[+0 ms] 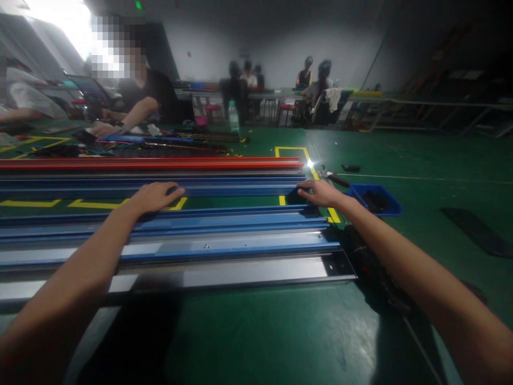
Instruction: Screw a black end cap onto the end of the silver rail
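Observation:
Long metal rails lie side by side across the green tabletop (256,331). My left hand (154,197) rests on a blue rail (240,190) in the back group, its fingers pointing right and slightly apart. At the right end of that same rail is my right hand (318,192), with thumb and fingers around the rail's end. Just behind lies a red rail (160,163). Nearer to me are more blue rails (240,222) and a wide silver channel (248,271) with a dark end piece.
A blue bin (377,199) with dark contents stands at the right, beside a black-handled tool (339,179). A dark power tool (372,267) lies under my right forearm. Across the table a person (148,101) handles wires near a clear bottle (233,116). Other people sit farther back.

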A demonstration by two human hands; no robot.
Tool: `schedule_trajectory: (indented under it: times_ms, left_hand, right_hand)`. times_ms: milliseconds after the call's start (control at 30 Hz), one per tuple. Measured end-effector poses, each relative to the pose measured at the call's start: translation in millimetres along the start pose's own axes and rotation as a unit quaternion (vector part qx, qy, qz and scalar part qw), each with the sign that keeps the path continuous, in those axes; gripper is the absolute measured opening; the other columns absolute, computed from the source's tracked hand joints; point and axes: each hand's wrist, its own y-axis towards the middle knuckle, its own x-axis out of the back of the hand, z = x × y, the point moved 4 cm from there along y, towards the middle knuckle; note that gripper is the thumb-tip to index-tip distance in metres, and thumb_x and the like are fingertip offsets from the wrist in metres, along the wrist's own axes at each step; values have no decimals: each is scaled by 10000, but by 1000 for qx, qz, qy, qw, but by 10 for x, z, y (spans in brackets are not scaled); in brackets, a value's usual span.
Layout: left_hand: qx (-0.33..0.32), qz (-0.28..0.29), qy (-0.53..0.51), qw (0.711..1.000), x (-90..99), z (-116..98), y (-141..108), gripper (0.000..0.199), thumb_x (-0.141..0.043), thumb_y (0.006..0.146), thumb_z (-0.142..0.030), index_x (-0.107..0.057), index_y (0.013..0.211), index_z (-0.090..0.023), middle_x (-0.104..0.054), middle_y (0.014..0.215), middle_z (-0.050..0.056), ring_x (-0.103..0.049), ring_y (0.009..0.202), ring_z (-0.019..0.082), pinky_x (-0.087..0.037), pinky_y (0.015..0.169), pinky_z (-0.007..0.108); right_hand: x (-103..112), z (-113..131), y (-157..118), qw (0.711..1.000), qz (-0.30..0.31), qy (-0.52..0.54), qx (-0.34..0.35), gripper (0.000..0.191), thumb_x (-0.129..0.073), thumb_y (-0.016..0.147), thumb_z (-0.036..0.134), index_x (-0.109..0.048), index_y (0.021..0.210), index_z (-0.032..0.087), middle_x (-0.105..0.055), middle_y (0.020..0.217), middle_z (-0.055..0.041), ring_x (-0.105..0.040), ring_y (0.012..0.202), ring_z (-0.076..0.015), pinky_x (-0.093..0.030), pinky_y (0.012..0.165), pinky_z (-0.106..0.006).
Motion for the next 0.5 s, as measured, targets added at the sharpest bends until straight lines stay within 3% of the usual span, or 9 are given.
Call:
schedule_trajectory:
  times_ms: [500]
  left_hand:
    - [-16,4,20,1000,109,-93,-44,823,-203,947,-678,-707,1267,-111,-741,1228,188,-700,1105,379,-501,968,427]
  right_hand:
    - [42,51,-7,999,35,-25,-21,497,-507,1034,406,-687,1396,117,-765,1243,-148,-742,1077,-319,-536,968,-354]
